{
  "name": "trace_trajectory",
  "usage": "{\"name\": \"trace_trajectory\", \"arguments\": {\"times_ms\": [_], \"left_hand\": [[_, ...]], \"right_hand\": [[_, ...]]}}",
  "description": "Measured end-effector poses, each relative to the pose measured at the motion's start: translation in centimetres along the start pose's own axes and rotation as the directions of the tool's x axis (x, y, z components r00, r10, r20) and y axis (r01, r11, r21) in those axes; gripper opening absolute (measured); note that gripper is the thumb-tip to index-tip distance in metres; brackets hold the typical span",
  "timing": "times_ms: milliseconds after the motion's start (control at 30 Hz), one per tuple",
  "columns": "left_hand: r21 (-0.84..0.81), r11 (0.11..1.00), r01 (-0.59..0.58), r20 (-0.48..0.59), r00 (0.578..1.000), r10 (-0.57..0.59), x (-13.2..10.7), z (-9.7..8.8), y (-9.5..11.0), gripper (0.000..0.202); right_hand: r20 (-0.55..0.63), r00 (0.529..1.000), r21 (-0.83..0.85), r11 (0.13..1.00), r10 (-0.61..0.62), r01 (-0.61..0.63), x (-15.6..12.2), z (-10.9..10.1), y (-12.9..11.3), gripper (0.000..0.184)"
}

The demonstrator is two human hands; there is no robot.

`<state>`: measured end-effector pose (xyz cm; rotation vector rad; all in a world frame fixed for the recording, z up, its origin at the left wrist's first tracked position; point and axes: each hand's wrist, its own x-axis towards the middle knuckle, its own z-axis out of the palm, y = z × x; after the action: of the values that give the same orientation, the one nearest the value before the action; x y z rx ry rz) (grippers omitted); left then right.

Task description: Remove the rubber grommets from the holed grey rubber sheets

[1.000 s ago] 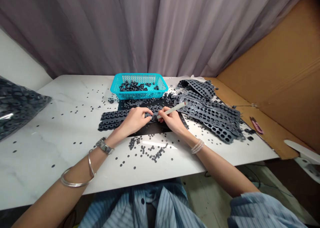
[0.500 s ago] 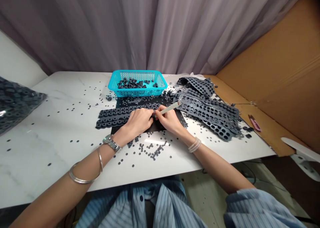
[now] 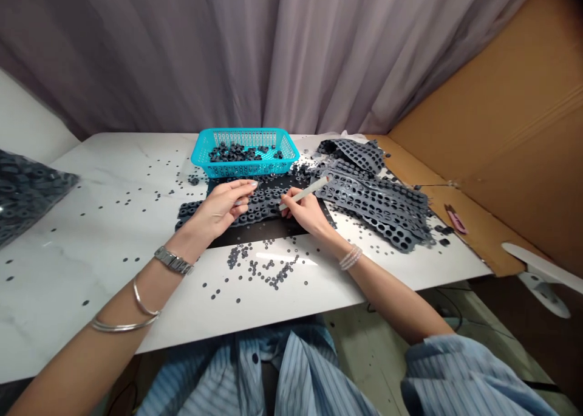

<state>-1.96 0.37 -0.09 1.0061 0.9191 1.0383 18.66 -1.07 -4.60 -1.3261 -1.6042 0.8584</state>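
A pale, slim rod (image 3: 312,188) is gripped pencil-fashion by the right hand (image 3: 301,206), its lower end held at a dark grey strip of rings (image 3: 266,200) laid across a black mat (image 3: 239,237); whether contact is made cannot be told. The left hand (image 3: 223,206) is raised over the strip, thumb and fingers drawn together; whether anything is pinched there cannot be seen. The work appears well under way: loose rings (image 3: 234,153) are gathered in a teal lattice-walled plastic basket (image 3: 248,167), and limp, rubbery-looking sheets (image 3: 378,198), riddled with round holes, are heaped at right. Rows on the strip seem left to be worked. Small flat discs (image 3: 282,274) are strewn over the glossy, marbled white tabletop (image 3: 113,234). More ring-shaped pieces are packed in a clear plastic bag (image 3: 27,194) at left.
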Motion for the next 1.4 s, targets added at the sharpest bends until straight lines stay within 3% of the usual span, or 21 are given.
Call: {"name": "trace_trajectory", "arguments": {"times_ms": [100,233,333,800,1133,1267,1400], "left_hand": [[-0.194,0.967,0.164,0.044,0.986,-0.158,0.5,-0.1,-0.7,0.011],[-0.3,0.92,0.253,0.109,0.967,-0.23,0.5,0.2,-0.9,0.004],[-0.33,0.904,0.271,0.112,0.962,-0.247,0.1,0.6,-0.6,0.015],[-0.383,0.876,0.293,0.023,0.951,-0.308,-0.9,1.7,0.3,0.011],[-0.393,0.857,0.333,0.086,0.941,-0.326,-1.1,1.9,0.1,0.023],[-0.325,0.882,0.34,0.071,0.939,-0.336,-0.5,1.6,0.0,0.02],[-0.206,0.947,0.246,0.002,0.968,-0.251,2.9,3.2,0.3,0.016]], "right_hand": [[-0.046,0.999,0.062,0.998,0.025,-0.022,0.2,-0.5,0.6,0.023],[-0.108,0.99,0.063,0.995,0.09,-0.084,0.3,-1.4,0.7,0.022],[-0.13,0.985,0.089,0.991,0.112,-0.101,0.3,-1.6,0.6,0.022],[-0.084,0.987,0.188,0.975,0.14,-0.122,0.2,-1.2,0.9,0.02],[-0.091,0.989,0.185,0.978,0.118,-0.1,0.2,-1.1,1.0,0.021],[-0.233,0.966,0.22,0.974,0.11,-0.057,0.4,-2.1,0.3,0.023],[-0.45,0.888,0.278,0.96,0.095,0.038,0.5,-3.8,-0.6,0.023]]}}
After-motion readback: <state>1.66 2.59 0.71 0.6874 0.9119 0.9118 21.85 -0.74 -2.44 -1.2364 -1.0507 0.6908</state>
